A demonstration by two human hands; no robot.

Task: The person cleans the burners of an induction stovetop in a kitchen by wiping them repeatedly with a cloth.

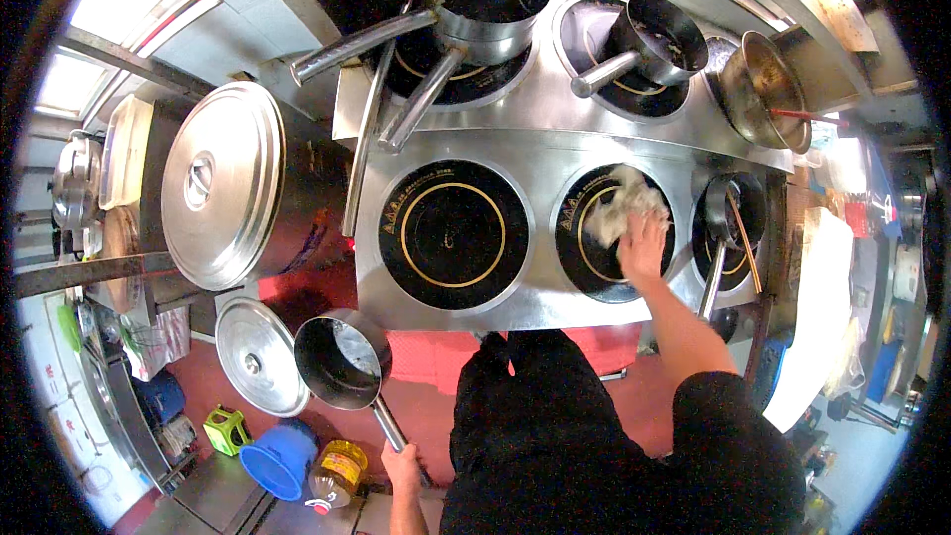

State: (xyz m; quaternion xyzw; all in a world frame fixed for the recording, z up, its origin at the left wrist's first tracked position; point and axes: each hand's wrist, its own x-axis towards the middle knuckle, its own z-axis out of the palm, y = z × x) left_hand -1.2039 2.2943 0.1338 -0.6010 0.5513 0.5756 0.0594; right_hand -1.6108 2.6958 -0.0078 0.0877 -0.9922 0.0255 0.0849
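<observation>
My right hand [645,241] presses a crumpled pale cloth [620,209] onto the right one of two uncovered black cooktop plates [587,271] in the steel stove [542,238]. The palm faces down and the fingers lie on the cloth. Low at the left, my left hand [401,461] grips the metal handle of a saucepan [342,360], held off the stove over the red floor. Something pale and shiny shows inside this pan. A second black cooktop plate [453,234] with a yellow ring lies to the left of the cloth.
Several steel saucepans [654,37] stand along the back. A small pan [732,208] with chopsticks sits at right. A large lidded pot [223,186] stands left, above another lid [260,357]. A blue bucket [278,461] and an oil bottle [338,472] are low at left.
</observation>
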